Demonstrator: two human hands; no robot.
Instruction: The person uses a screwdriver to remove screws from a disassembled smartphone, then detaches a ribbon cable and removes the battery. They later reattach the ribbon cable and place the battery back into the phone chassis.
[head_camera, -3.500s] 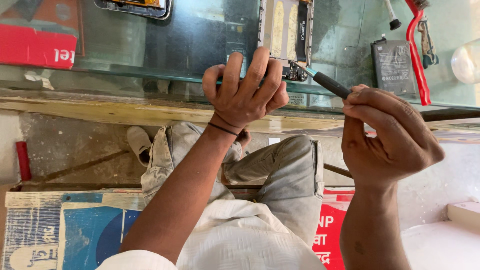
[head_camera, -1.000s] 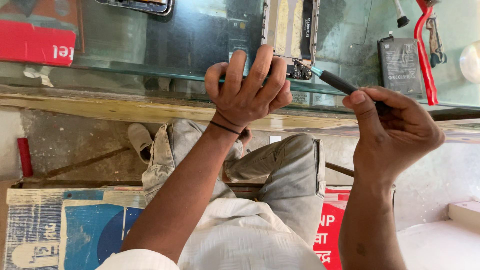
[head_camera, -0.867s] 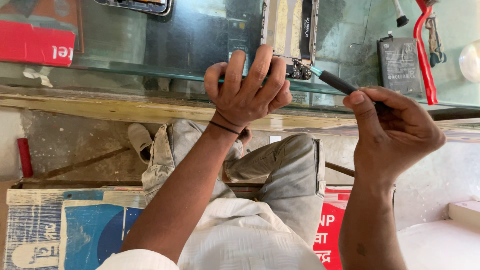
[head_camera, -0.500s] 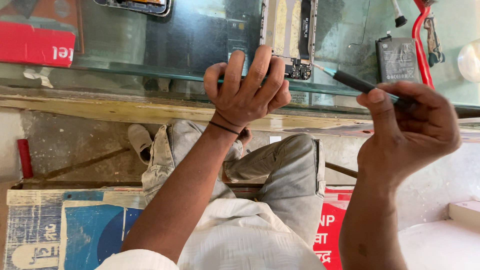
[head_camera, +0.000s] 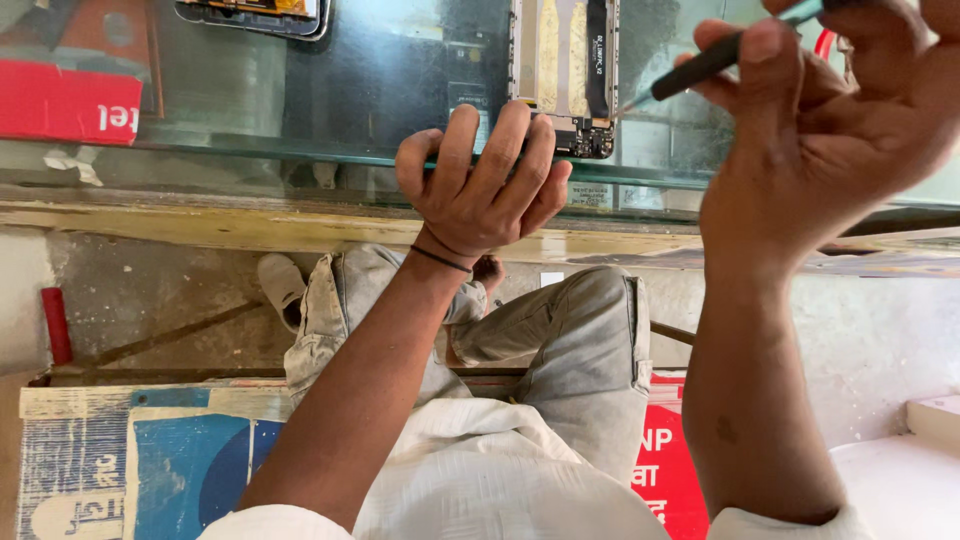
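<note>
The left hand (head_camera: 480, 185) rests on the front edge of the glass desk (head_camera: 300, 110), fingers spread flat on the glass and gripping nothing. Just beyond its fingertips lies the opened phone (head_camera: 565, 75), back cover off, internal board and gold-coloured shielding exposed. The right hand (head_camera: 830, 130) is raised to the right of the phone, fingers closed around a black-handled screwdriver (head_camera: 705, 65); its tip points at the phone's right edge and appears close to it (contact cannot be confirmed).

Status, judged from the layout: cover removal is done; the internal parts remain seated in the frame, so work on the board is not finished. A second opened device (head_camera: 250, 12) lies farther out, left of the left hand.
</note>
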